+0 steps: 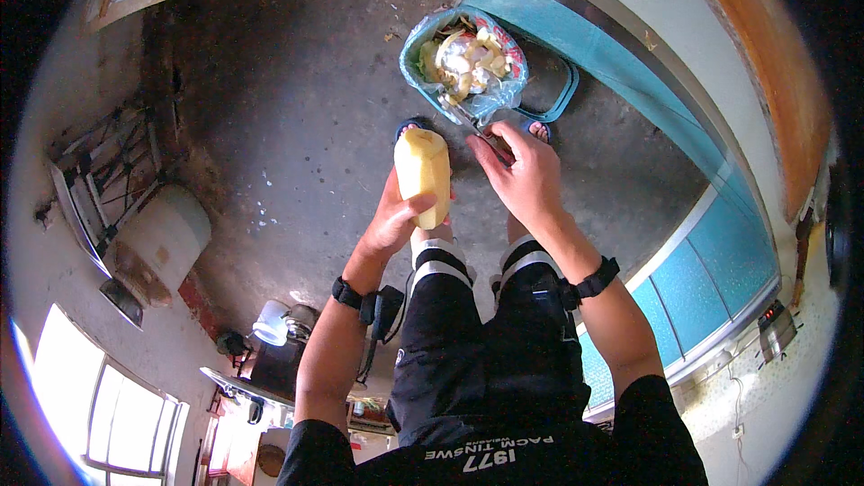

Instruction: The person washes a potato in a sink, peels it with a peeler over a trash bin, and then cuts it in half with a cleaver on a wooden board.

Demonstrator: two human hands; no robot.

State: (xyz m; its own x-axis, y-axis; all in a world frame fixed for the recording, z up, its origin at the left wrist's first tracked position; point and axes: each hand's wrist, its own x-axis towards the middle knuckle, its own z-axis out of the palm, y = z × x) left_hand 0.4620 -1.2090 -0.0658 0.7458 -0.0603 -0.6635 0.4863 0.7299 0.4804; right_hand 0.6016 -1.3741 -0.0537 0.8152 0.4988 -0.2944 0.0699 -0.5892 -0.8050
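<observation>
My left hand is wrapped around the lower part of a large peeled vegetable, pale yellow and faceted, which looks like a potato. It stands nearly upright in the grip, with my thumb across its near side. To the right, my right hand grips a slim metal peeling tool, whose type is partly hidden by my fingers. The tool's far end points up and left, over the near rim of a blue waste bin, apart from the vegetable. Pale peelings fill the plastic-lined bin.
A blue ring-shaped lid or frame lies right of the bin, beside a blue panel. Both my feet, in dark sandals, rest on the dark concrete floor. At left stand a metal rack and a pale container.
</observation>
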